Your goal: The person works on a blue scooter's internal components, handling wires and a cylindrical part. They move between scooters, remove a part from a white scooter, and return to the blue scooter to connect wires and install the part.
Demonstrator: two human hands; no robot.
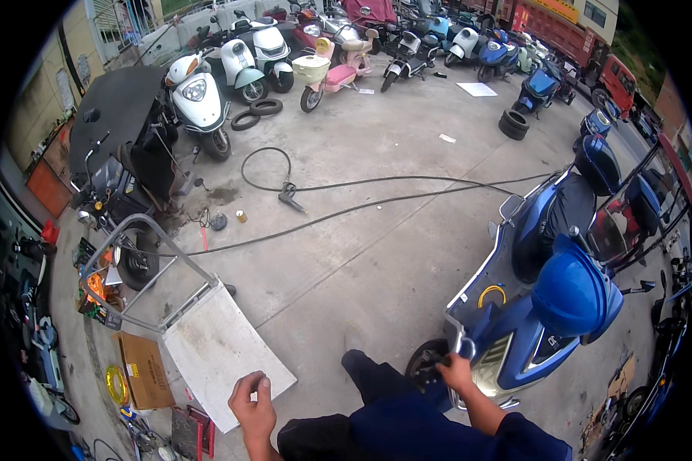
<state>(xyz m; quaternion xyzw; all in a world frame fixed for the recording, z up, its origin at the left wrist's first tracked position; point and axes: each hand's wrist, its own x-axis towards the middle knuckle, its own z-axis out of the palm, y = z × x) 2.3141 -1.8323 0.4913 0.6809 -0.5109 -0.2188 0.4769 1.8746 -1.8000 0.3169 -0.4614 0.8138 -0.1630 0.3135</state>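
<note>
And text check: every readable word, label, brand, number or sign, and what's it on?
No wording quoted here, only where marks show:
Carton: dark print, too small to read surely.
Yellow sign, top right: dark characters, too small and bent.
Blue vehicle by the right hand: pale mark on its dark front, too blurred.
Anything else: too small to tell.

dark thing (437, 361) at the right hand (457, 372) too unclear to name, left hand (254, 406) with its palm hidden, left forearm (261, 450) cut by lower edge, white scrap (447, 138) too small to identify
</note>
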